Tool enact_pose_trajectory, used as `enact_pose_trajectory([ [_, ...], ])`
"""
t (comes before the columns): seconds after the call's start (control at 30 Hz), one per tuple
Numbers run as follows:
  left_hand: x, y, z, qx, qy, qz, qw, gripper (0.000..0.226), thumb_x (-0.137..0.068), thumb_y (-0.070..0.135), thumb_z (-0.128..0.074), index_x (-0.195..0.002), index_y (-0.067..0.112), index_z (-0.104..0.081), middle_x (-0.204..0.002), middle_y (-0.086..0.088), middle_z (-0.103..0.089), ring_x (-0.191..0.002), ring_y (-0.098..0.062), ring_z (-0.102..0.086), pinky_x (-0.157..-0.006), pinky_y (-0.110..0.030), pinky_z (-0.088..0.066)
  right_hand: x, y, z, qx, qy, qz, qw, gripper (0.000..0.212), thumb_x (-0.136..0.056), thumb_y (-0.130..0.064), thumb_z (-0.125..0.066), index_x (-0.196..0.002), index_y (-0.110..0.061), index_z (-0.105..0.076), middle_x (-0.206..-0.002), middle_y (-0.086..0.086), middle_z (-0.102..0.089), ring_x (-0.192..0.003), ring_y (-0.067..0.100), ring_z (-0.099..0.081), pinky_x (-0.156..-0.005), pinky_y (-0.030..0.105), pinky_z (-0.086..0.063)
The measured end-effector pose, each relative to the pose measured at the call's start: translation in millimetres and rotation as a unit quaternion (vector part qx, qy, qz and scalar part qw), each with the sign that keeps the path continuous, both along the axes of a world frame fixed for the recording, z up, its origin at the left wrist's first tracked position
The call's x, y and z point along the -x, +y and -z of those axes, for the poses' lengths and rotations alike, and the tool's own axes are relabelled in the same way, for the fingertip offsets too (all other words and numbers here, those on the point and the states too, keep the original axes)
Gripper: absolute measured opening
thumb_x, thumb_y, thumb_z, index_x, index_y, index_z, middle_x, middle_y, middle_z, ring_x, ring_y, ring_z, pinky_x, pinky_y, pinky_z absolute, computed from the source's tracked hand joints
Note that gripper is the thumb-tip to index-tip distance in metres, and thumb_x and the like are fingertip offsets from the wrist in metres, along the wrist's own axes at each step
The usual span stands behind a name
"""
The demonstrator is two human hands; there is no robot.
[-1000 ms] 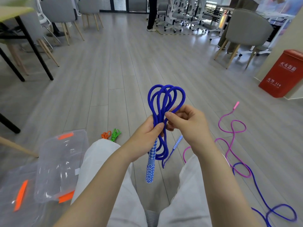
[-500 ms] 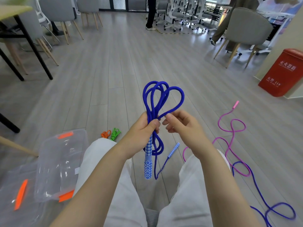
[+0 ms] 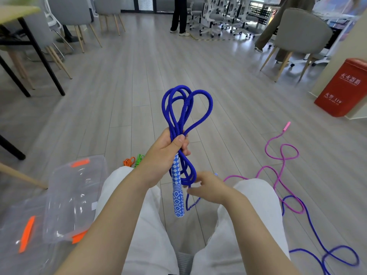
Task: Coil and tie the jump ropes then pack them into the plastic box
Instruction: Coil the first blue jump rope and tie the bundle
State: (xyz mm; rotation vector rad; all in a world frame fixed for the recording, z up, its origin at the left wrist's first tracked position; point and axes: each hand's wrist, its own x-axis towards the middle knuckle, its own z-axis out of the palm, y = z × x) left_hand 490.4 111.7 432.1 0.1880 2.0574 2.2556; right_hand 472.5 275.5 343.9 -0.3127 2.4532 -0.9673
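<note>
Blue jump rope (image 3: 183, 116) at frame centre — left hand (image 3: 164, 153) clamps coil and handle. Right hand (image 3: 208, 187) below, fingers loose near free end. Rope soft, light — best pinched mid-bundle.

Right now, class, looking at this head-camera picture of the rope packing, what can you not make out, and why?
- Second patterned handle of the blue jump rope: mostly behind the right hand, head view.
- Right hand's grip: fingers blurred, so holding or only touching is unclear.
- Purple rope on the floor: cut off by the bottom edge.
- Orange bundle and green bundle: partly behind the left arm, too small to see knots.
</note>
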Motion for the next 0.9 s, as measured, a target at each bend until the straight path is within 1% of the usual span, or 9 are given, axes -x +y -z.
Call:
enact_pose_trajectory([
  [0.1, 3, -6, -2, -0.029, 0.005, -0.012, 0.999, 0.015, -0.104, 0.013, -0.039, -0.105, 0.014, -0.054, -0.075, 0.002, -0.053, -0.072, -0.011, -0.055, -0.091, -0.036, -0.053, -4, 9, 11, -0.061, -0.004, -0.031, 0.998, 0.011, -0.089, -0.021, -0.063, -0.096, -0.03, -0.065, -0.107, -0.008, -0.06, -0.103, 0.013, -0.057, -0.075, 0.021, -0.048],
  [0.2, 7, -16, -1, -0.039, -0.002, -0.036, 0.999, 0.015, -0.104, 0.014, -0.039, -0.105, 0.015, -0.054, -0.075, 0.002, -0.052, -0.072, -0.012, -0.054, -0.085, -0.033, -0.053, -3, 20, 19, -0.064, 0.002, 0.013, 0.998, 0.012, -0.092, -0.016, -0.059, -0.091, -0.027, -0.063, -0.093, -0.01, -0.063, -0.09, 0.013, -0.062, -0.067, 0.016, -0.047],
  [0.3, 11, -25, 1, -0.044, -0.018, -0.07, 0.996, 0.015, -0.104, 0.015, -0.039, -0.103, 0.015, -0.054, -0.075, 0.003, -0.052, -0.071, -0.013, -0.052, -0.083, -0.034, -0.051, 2, 29, 19, -0.014, 0.025, 0.101, 0.994, 0.009, -0.092, -0.019, -0.062, -0.096, -0.027, -0.063, -0.089, -0.006, -0.069, -0.088, 0.015, -0.066, -0.075, 0.028, -0.055],
  [0.4, 13, -28, 1, -0.063, -0.039, -0.089, 0.993, 0.014, -0.104, 0.015, -0.04, -0.101, 0.014, -0.054, -0.073, 0.004, -0.053, -0.067, -0.012, -0.052, -0.081, -0.034, -0.051, 7, 31, 9, 0.095, 0.04, 0.212, 0.972, 0.014, -0.089, -0.018, -0.066, -0.097, -0.025, -0.057, -0.083, -0.007, -0.074, -0.084, 0.01, -0.069, -0.073, 0.028, -0.052],
  [0.47, 14, -28, 2, -0.048, -0.049, -0.094, 0.993, 0.014, -0.104, 0.015, -0.041, -0.104, 0.015, -0.055, -0.073, 0.004, -0.055, -0.068, -0.012, -0.053, -0.082, -0.034, -0.054, 7, 29, -2, 0.169, 0.05, 0.247, 0.953, 0.013, -0.087, -0.014, -0.067, -0.095, -0.018, -0.058, -0.079, -0.006, -0.075, -0.081, 0.009, -0.071, -0.078, 0.03, -0.054],
  [0.57, 14, -28, 5, 0.004, -0.051, -0.094, 0.994, 0.014, -0.103, 0.017, -0.042, -0.108, 0.016, -0.056, -0.074, 0.004, -0.057, -0.068, -0.01, -0.057, -0.087, -0.041, -0.055, 4, 27, -23, 0.245, 0.07, 0.225, 0.94, 0.009, -0.087, -0.008, -0.067, -0.092, -0.012, -0.061, -0.079, -0.001, -0.076, -0.08, 0.014, -0.072, -0.083, 0.032, -0.056],
  [0.63, 14, -27, 7, 0.024, -0.054, -0.09, 0.994, 0.015, -0.103, 0.017, -0.043, -0.111, 0.016, -0.055, -0.075, 0.003, -0.058, -0.069, -0.01, -0.059, -0.086, -0.041, -0.055, 0, 25, -35, 0.275, 0.087, 0.19, 0.938, 0.008, -0.089, -0.005, -0.064, -0.093, -0.012, -0.064, -0.08, 0.001, -0.075, -0.081, 0.016, -0.072, -0.083, 0.032, -0.057],
  [0.77, 12, -22, 9, 0.056, -0.058, -0.088, 0.993, 0.015, -0.103, 0.019, -0.043, -0.112, 0.018, -0.055, -0.078, 0.001, -0.059, -0.073, -0.012, -0.061, -0.082, -0.036, -0.056, -6, 16, -59, 0.287, 0.141, 0.147, 0.936, 0.016, -0.092, -0.004, -0.061, -0.094, -0.018, -0.067, -0.082, 0.002, -0.073, -0.08, 0.015, -0.07, -0.08, 0.028, -0.058],
  [0.9, 11, -18, 9, 0.083, -0.064, -0.073, 0.992, 0.013, -0.102, 0.02, -0.044, -0.109, 0.019, -0.055, -0.079, 0.003, -0.061, -0.075, -0.012, -0.063, -0.078, -0.032, -0.056, -9, 8, -76, 0.306, 0.176, 0.109, 0.929, 0.019, -0.092, -0.007, -0.062, -0.095, -0.024, -0.07, -0.086, 0.0, -0.07, -0.08, 0.017, -0.067, -0.074, 0.028, -0.059],
])
